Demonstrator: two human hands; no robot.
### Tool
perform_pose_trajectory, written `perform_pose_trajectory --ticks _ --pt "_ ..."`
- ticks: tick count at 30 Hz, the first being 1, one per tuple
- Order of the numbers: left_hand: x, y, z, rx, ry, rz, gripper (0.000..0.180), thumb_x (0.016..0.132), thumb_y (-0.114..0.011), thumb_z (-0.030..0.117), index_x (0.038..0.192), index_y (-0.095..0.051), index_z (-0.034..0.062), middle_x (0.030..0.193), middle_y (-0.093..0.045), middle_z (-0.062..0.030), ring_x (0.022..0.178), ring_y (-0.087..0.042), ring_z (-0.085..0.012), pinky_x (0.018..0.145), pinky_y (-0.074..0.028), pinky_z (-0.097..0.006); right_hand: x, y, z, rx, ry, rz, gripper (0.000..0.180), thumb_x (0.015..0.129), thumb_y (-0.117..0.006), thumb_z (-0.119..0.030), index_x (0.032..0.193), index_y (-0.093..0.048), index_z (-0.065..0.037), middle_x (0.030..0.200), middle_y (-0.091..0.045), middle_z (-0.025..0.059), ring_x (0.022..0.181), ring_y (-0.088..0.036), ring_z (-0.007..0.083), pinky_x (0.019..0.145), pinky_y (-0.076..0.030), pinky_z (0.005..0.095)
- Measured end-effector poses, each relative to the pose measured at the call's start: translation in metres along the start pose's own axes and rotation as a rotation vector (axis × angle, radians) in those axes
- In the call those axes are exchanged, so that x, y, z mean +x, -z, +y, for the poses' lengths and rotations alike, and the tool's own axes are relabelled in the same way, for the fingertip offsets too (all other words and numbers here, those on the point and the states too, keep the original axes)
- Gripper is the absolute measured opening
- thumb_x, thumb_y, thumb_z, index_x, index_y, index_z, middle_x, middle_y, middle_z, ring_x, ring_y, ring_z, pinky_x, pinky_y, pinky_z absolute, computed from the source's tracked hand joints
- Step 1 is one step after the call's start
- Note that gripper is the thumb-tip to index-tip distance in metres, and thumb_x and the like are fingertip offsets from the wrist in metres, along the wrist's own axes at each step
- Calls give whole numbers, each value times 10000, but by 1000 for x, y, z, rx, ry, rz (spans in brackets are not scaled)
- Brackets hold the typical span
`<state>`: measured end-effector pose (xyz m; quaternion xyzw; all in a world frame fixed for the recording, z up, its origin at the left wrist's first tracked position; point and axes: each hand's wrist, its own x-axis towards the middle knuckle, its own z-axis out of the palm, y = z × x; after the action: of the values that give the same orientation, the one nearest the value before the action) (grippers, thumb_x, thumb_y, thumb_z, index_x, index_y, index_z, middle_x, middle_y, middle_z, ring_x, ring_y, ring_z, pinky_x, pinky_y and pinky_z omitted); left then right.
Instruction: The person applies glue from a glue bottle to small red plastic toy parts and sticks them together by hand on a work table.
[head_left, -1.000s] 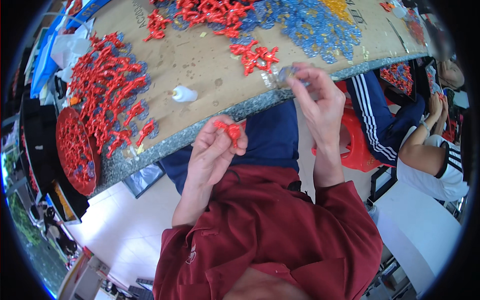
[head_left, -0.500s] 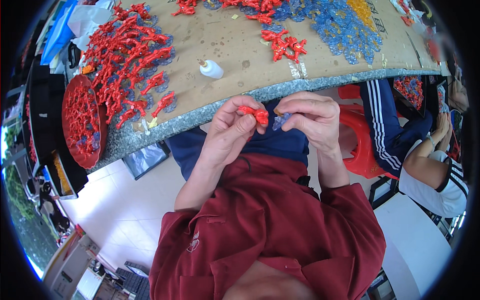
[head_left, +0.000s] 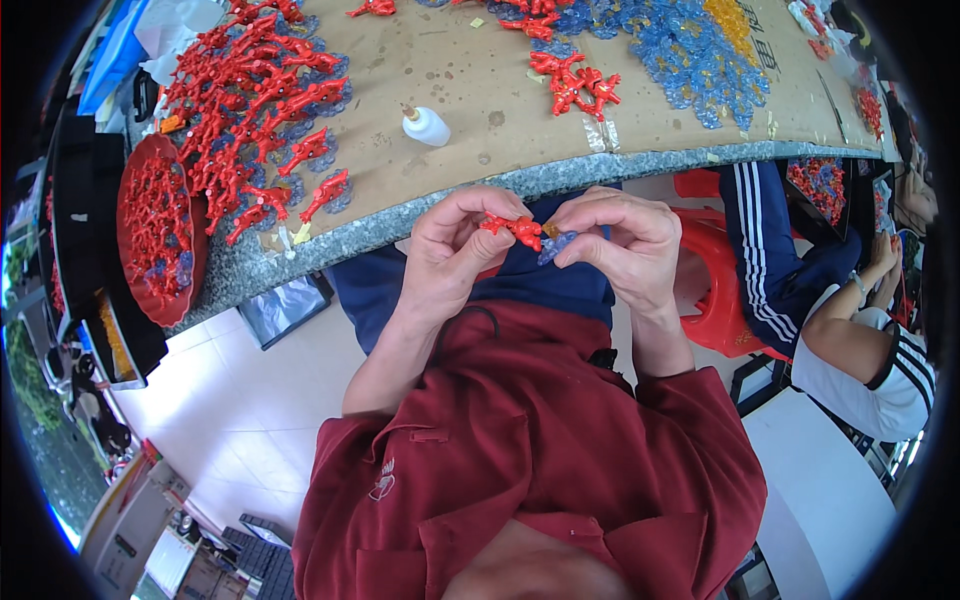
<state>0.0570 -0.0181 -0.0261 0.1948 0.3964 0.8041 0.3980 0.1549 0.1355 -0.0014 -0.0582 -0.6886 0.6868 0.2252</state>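
Observation:
Just off the table's near edge, my left hand (head_left: 457,245) pinches a small red plastic figure (head_left: 523,232) between thumb and fingers. My right hand (head_left: 630,240) grips a translucent blue plastic piece (head_left: 556,247), with a bit of orange-yellow showing beside it. The figure's right end meets or nearly meets the blue piece; I cannot tell whether they touch. Many red figures with blue clear bases (head_left: 265,110) lie at the left of the table. A small group of red figures (head_left: 575,85) lies beyond my hands, near a white squeeze bottle (head_left: 427,127).
Cardboard (head_left: 440,60) covers the stone-edged table (head_left: 430,212). Heaps of blue pieces (head_left: 690,70) and orange pieces (head_left: 735,25) lie at the far right. A red tray (head_left: 197,290) of figures stands at the left edge. Another person (head_left: 850,340) sits to the right near a red stool (head_left: 720,300).
My left hand has turned the red figure so more of it shows, and the figure and the blue piece have come closer together. The view has shifted slightly.

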Motion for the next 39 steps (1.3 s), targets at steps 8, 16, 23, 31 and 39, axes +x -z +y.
perform_pose_trajectory --ticks 8,16,23,31,39 --pt "0 -1 -5 142 -136 4 124 827 -575 0 950 -565 17 963 -558 -91 667 -485 -41 527 -381 -153 -6 1 -4 -7 -118 -18 213 637 -718 66 821 -613 46 810 -637 150 748 -625 188 666 -506 273" --pt "1 -4 -10 72 -156 2 108 829 -566 -7 934 -560 14 992 -551 -117 855 -539 -99 685 -475 -188 -9 -7 -4 110 -134 100 173 679 -717 33 831 -635 42 782 -661 83 676 -612 94 612 -488 205" --pt "0 0 -9 23 -101 11 116 822 -575 -11 933 -562 20 992 -558 -108 790 -534 -67 558 -404 -147 -6 -1 -6 65 -109 63 159 670 -719 29 810 -644 37 772 -660 83 669 -614 100 610 -489 206" --pt "4 1 -3 274 -248 -30 76 839 -564 22 914 -569 9 973 -566 -113 821 -540 -120 647 -475 -209 -6 -3 -11 -50 -123 24 150 678 -724 3 807 -650 25 761 -659 74 624 -609 83 535 -472 188" --pt "-2 -2 -6 178 -108 50 128 795 -596 -25 915 -566 12 967 -573 -114 903 -534 -170 753 -476 -257 -10 -12 -13 -379 96 79 192 643 -743 -42 801 -638 -14 751 -650 71 597 -597 111 473 -415 203"
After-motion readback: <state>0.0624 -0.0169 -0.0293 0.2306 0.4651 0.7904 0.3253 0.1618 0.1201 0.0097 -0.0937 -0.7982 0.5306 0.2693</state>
